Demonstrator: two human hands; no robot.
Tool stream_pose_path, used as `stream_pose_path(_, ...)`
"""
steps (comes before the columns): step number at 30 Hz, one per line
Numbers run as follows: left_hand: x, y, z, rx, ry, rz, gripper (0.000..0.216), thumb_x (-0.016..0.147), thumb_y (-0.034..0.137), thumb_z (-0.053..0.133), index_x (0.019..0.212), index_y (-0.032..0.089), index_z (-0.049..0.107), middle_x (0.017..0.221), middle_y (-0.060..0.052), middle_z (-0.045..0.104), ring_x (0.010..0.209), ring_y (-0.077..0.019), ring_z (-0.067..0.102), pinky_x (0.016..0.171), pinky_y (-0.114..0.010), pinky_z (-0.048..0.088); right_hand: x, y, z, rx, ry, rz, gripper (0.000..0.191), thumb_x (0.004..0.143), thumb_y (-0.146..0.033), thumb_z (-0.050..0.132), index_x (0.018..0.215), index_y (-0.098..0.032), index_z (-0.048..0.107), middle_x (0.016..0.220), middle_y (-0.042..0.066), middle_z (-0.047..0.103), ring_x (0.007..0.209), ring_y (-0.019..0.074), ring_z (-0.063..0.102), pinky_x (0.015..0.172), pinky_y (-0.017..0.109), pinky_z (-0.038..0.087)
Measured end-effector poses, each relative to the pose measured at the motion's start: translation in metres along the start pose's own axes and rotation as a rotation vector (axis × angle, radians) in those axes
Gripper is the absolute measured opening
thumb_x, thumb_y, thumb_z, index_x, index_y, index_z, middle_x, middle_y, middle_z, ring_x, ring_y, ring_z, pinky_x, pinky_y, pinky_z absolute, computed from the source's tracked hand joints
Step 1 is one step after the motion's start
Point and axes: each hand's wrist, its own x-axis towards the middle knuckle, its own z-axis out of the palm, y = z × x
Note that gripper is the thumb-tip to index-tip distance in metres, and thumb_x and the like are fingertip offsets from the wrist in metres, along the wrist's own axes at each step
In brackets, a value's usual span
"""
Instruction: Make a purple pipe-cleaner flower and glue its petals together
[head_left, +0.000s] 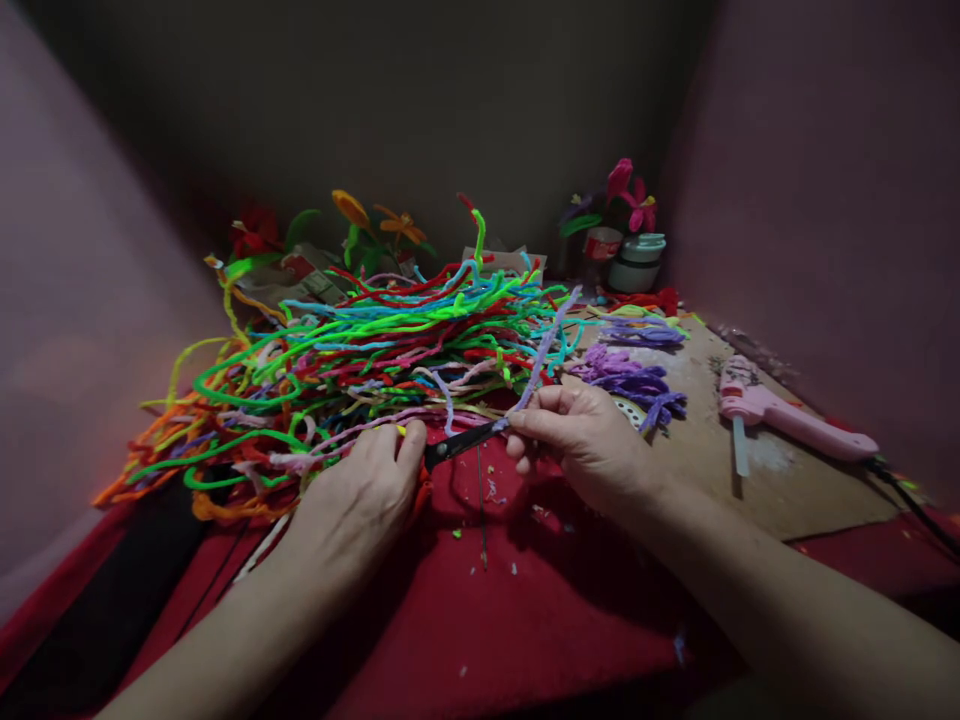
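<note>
Basically, L hand (361, 488) grips scissors (461, 443) w/ handles (423, 492) mostly hidden; R hand (589, 440) pinches purple pipe cleaner (546, 348).

Pipe cleaners (405, 322) (heaped) and a glue gun (787, 419) mark a craft workspace.

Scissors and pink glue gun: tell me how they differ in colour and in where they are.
The scissors show dark blades, while the glue gun has a pink body. The scissors are held in the left hand; the glue gun lies unheld on the brown board. Both are tools.
</note>
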Motion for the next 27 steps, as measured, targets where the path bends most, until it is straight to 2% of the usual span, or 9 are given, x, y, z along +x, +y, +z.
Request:
stream_pose_path(5,0.002,0.003,0.002,0.096,0.064,0.012,0.037,0.079,0.002,0.032,0.109,0.010,0.051,0.081,-0.010,0.051,0.073,-0.0223,0.052,0.055,-0.029,0.045,-0.002,-0.002,-0.002,-0.238,0.018,-0.104,0.019,0.071,-0.021,0.059,0.054,-0.014,0.056,0.051,0.000,0.059,0.042,0.0065,0.050,0.043,0.019,0.039)
stream_pose_path(7,0.003,0.003,0.002,0.091,0.069,0.026,0.036,0.078,0.002,0.033,0.109,0.010,0.052,0.081,-0.009,0.052,0.072,-0.0220,0.052,0.055,-0.030,0.045,-0.002,-0.003,-0.002,-0.262,0.024,-0.108,0.019,0.071,-0.019,0.058,0.052,-0.014,0.055,0.049,0.000,0.057,0.041,0.0063,0.048,0.042,0.019,0.038)
stream_pose_path(11,0.001,0.004,0.001,0.070,0.060,0.043,0.040,0.078,0.001,0.032,0.112,0.007,0.050,0.080,-0.011,0.054,0.072,-0.0222,0.053,0.054,-0.029,0.047,-0.002,-0.004,-0.001,-0.108,0.008,-0.021,0.019,0.068,-0.018,0.059,0.051,-0.015,0.053,0.047,-0.001,0.056,0.037,0.0071,0.048,0.039,0.020,0.038)
stream_pose_path(15,0.000,0.007,0.001,-0.007,0.015,0.062,0.041,0.076,-0.001,0.029,0.113,0.005,0.048,0.088,-0.014,0.056,0.079,-0.0237,0.055,0.056,-0.030,0.050,0.001,-0.004,-0.001,0.004,0.000,0.064,0.018,0.066,-0.018,0.060,0.050,-0.014,0.052,0.046,-0.002,0.056,0.034,0.0078,0.048,0.036,0.020,0.038)
stream_pose_path(22,-0.001,0.013,0.012,-0.245,-0.060,0.062,0.033,0.081,0.011,0.034,0.113,0.011,0.045,0.089,-0.011,0.057,0.078,-0.0204,0.057,0.062,-0.031,0.051,0.002,-0.001,-0.001,0.029,0.062,-0.011,0.018,0.063,-0.018,0.062,0.050,-0.015,0.051,0.046,-0.002,0.057,0.035,0.0069,0.048,0.035,0.019,0.037)
stream_pose_path(27,0.000,0.015,0.007,-0.338,-0.033,0.010,0.030,0.081,0.009,0.032,0.107,0.015,0.047,0.086,-0.008,0.057,0.081,-0.0183,0.057,0.069,-0.030,0.050,-0.001,-0.001,0.000,0.011,0.033,-0.004,0.019,0.065,-0.020,0.063,0.051,-0.014,0.052,0.046,-0.002,0.057,0.034,0.0067,0.049,0.034,0.018,0.037)
